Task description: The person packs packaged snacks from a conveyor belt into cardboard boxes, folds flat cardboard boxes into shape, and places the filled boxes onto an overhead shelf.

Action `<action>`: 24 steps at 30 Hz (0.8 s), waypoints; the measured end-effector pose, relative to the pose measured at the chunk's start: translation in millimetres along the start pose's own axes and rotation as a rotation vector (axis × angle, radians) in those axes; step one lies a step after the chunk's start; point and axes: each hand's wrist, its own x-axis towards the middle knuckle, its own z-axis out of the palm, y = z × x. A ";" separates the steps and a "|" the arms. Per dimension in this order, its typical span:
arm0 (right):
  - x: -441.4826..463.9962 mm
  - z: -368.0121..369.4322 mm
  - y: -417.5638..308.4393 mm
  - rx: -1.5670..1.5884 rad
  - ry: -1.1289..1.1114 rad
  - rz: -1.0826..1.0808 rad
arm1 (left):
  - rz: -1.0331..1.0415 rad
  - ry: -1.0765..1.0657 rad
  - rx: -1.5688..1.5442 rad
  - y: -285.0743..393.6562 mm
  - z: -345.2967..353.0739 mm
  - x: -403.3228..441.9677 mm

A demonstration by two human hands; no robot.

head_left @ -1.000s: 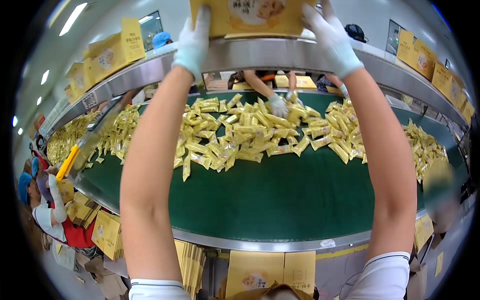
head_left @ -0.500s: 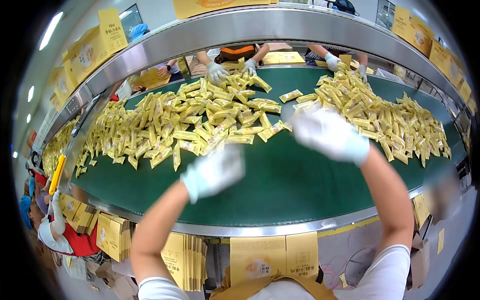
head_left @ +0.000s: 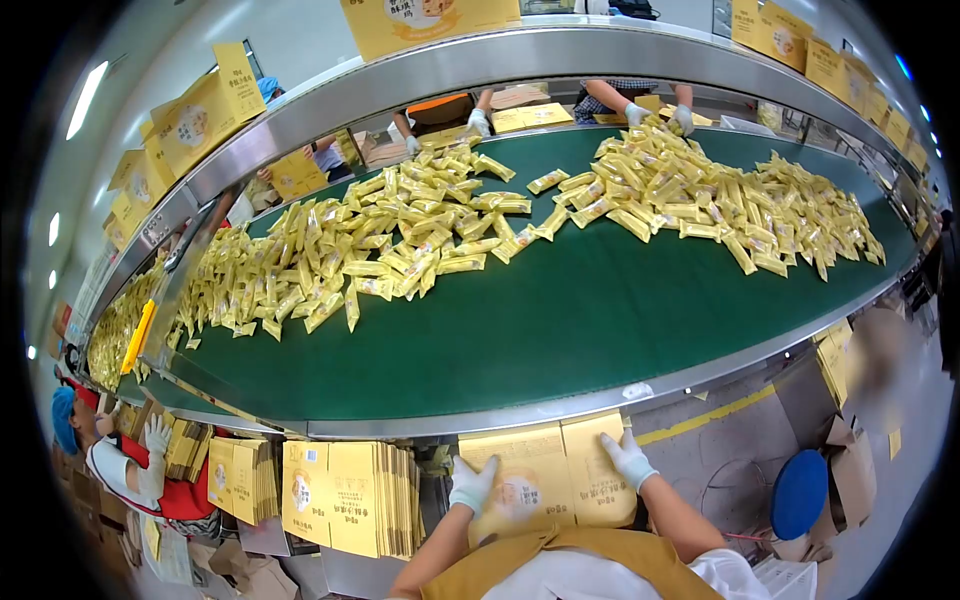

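A printed yellow carton [head_left: 535, 465] lies in front of my body, just below the conveyor's near edge. Both my gloved hands grip it: my left hand [head_left: 472, 486] at its left side, my right hand [head_left: 628, 461] at its upper right side. The thumbs lie over the face of the carton, and the other fingers are partly hidden at its edges. On the green conveyor belt [head_left: 480, 360] beyond, small yellow wrapped packets [head_left: 400, 230] form a long heap, with another heap of packets [head_left: 690, 190] at the right.
Stacked flat cartons [head_left: 350, 500] stand at my left. A blue stool [head_left: 800, 494] is on the floor at right. The conveyor's metal rim [head_left: 520, 412] runs before me. Across the belt, co-workers' gloved hands [head_left: 655, 115] touch packets; another worker [head_left: 120, 455] is at far left.
My hands have left the space over the belt and come down toward my body, taking hold of the carton. The view has shifted. The co-workers' hands across the belt have moved.
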 end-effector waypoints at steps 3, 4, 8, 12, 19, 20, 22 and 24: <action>1.3 -2.0 16.0 -0.086 0.044 -0.065 | 0.056 -0.024 -0.083 -5.7 -5.3 2.9; -0.4 -3.0 20.7 -0.147 0.074 -0.114 | 0.070 -0.031 -0.125 3.3 -11.1 -7.3; -35.2 -14.7 24.8 0.162 0.090 -0.322 | 0.321 0.236 -0.285 -36.1 9.2 -5.3; -47.7 -36.1 87.9 0.610 -0.423 0.006 | 0.539 0.237 -0.327 21.4 -6.8 -48.4; -89.4 -152.7 46.3 0.750 0.255 -0.170 | 1.004 -0.047 0.053 141.1 -2.0 -17.4; -83.9 -178.5 57.2 0.823 0.385 -0.156 | 1.097 -0.103 0.237 144.7 9.0 4.5; -85.8 -223.5 52.9 1.115 0.458 -0.179 | 1.183 -0.268 0.476 160.1 31.4 32.8; -82.6 -262.9 68.2 1.180 0.521 -0.201 | 1.194 -0.357 0.727 173.0 51.1 47.3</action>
